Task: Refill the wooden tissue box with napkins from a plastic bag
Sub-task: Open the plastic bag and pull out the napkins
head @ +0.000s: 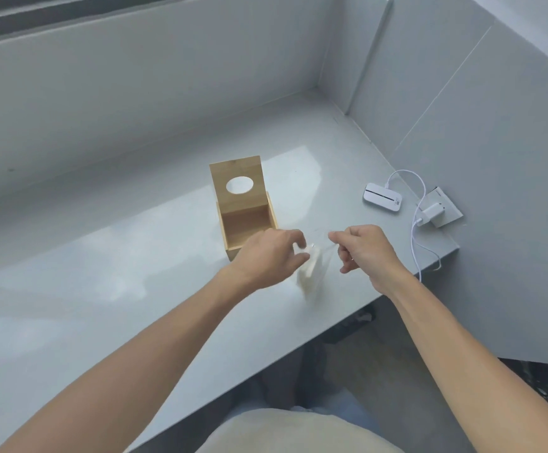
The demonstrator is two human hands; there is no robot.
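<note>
Grey counter (135, 256) carries it all. Wooden tissue box (248, 223) stands lid-up, ready for loading. At its five o'clock, napkins (308, 276) upright in the clear plastic bag (323, 259): left hand (269, 253) pinches the stack, right hand (364, 250) pinches the film, spreading the mouth. White router (382, 197) at three o'clock; writing unreadable.

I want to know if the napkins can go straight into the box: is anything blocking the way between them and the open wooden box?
Nothing visible does. The lidded light wooden tissue box stands open, lid raised, just behind the white napkin stack in its clear plastic bag, which both hands, left hand and right hand, hold. The box's inside looks empty.
</note>
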